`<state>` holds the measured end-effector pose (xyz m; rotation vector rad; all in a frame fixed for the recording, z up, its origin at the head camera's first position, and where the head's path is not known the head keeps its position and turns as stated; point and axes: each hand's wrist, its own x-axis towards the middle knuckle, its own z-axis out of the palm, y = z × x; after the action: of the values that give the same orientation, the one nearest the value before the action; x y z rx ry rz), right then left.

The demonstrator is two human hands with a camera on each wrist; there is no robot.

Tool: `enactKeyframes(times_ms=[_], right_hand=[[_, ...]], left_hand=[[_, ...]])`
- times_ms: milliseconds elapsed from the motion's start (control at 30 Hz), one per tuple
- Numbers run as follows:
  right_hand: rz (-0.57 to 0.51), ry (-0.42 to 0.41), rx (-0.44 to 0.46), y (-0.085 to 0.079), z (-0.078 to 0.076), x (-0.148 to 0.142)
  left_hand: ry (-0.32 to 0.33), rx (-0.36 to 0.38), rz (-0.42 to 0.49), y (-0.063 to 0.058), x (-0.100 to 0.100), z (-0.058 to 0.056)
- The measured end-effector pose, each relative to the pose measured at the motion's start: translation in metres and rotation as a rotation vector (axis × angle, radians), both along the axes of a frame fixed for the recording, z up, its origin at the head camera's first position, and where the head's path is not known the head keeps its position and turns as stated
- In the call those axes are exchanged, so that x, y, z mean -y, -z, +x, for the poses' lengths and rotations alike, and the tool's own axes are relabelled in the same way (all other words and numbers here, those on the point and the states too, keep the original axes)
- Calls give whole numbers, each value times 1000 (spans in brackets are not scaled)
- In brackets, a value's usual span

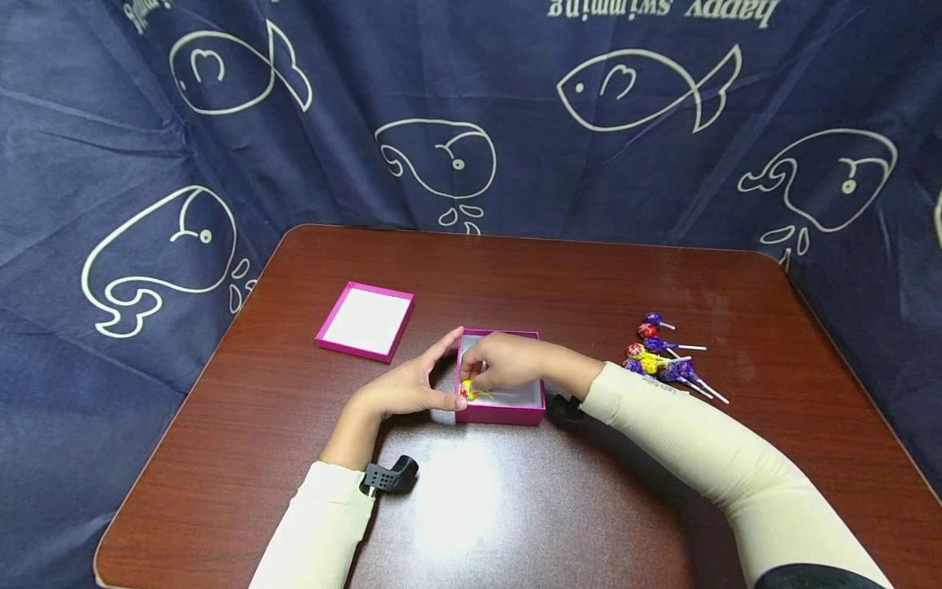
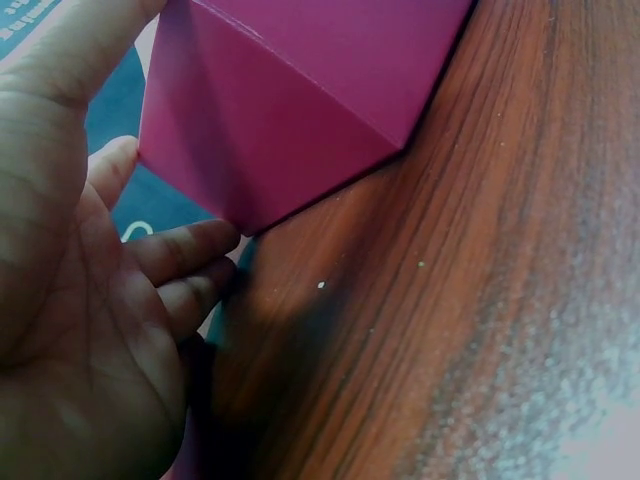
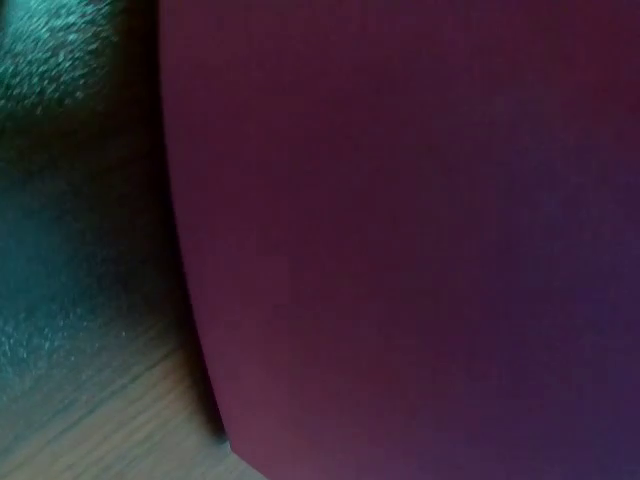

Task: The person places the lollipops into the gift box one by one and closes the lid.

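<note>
yellow lollipop, magenta box, pale inside

From afar I see close-fitting cream fabric sleeves, the right one bearing small dark lettering, a perforated black wristband and dark upper-arm cloth.

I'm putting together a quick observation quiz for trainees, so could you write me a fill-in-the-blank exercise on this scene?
1. The left grip touches the box, while the ____ one reaches inside it.
2. In the head view, the lid lies on the box's ____ side.
3. The lollipops on the table have ____ sticks.
4. Upside-down words on the cloth read: happy ____.

Missing words: right; left; white; swimming.
</note>
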<state>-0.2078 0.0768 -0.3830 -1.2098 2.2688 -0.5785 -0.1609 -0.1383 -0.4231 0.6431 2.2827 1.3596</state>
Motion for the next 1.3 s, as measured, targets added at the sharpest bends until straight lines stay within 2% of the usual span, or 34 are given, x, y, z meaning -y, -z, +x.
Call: enactKeyframes(times_ms=[167,367,633,967,1200,1300], right_hand=[[4,24,90,-1,0,1],[8,7,127,1,0,2],[4,3,221,4,1,3],[19,-33,239,7,1,3],[35,-57,205,5,-1,1],[22,-63,192,3,-2,-1]], left_hand=[[5,-19,0,1,0,0],[-4,-13,-5,2,0,0],[-11,9,8,2,0,0],[-10,-1,0,2,-1,0],[-24,-3,-33,1,-2,1],[-19,-4,-19,1,-2,1]])
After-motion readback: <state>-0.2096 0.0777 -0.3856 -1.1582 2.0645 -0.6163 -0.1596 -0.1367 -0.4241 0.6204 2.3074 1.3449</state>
